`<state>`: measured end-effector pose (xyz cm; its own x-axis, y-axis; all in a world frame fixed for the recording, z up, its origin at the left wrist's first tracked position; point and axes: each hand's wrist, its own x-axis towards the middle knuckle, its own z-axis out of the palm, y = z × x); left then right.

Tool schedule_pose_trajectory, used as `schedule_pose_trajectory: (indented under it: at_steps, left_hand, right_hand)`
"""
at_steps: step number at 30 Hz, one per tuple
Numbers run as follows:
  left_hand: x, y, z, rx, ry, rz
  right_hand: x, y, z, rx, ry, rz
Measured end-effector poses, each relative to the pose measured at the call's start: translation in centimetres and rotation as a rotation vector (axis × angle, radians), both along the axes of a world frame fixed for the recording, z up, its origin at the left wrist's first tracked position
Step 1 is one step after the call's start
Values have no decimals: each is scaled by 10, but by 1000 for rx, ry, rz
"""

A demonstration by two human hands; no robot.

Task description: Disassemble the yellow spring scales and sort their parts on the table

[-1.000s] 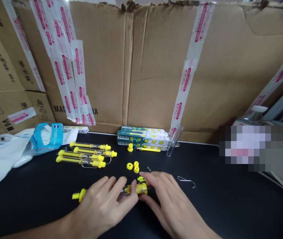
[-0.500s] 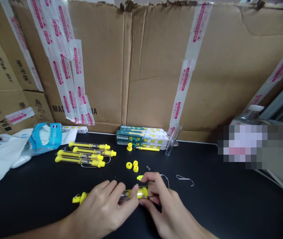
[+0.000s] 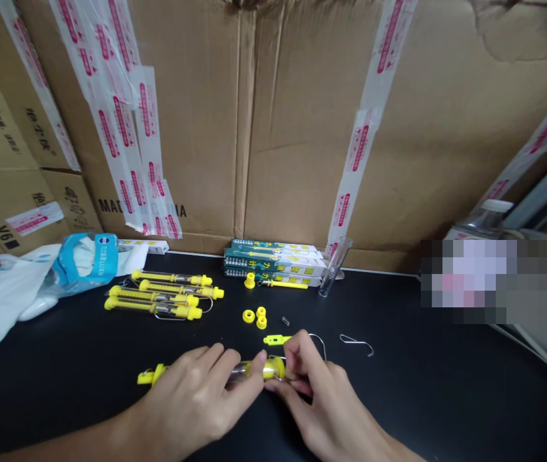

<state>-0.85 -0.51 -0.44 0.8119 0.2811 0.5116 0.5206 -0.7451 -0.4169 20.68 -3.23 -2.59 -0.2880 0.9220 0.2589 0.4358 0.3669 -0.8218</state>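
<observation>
The left hand (image 3: 196, 398) stayed clamped over the spring scale (image 3: 273, 368), pinning it to the surface (image 3: 446, 398) near the front edge. The right hand (image 3: 321, 398), flat a second earlier, had curled to pinch the wire hook (image 3: 320, 340) at the scale's yellow cap, which suggested work had shifted to that end.
</observation>
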Motion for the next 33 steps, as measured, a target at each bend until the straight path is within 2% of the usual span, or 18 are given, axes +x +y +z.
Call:
schedule_pose_trajectory:
  at_steps: [3, 10, 13, 17, 20, 24, 27, 33]
  left_hand:
    - [1, -2, 4, 7, -3, -2]
    - [9, -10, 22, 60, 23, 7]
    - [7, -12, 19, 28, 35, 37]
    - [2, -7, 9, -31, 84, 98]
    - [2, -1, 5, 18, 74, 78]
    - [3, 4, 3, 79, 36, 66]
    - [3, 2, 2, 87, 62, 72]
    - [3, -2, 2, 40, 151, 86]
  right_hand:
    - [0, 1, 0, -6, 5, -19]
    - [-2, 4, -5, -39, -71, -107]
    - [2, 4, -5, -8, -70, -64]
    - [11, 3, 6, 58, -131, 50]
    - [15, 4, 12, 160, -159, 22]
    - [15, 5, 11, 276, -240, -54]
    - [15, 3, 10, 220, -223, -70]
    - [7, -3, 25, 56, -210, 70]
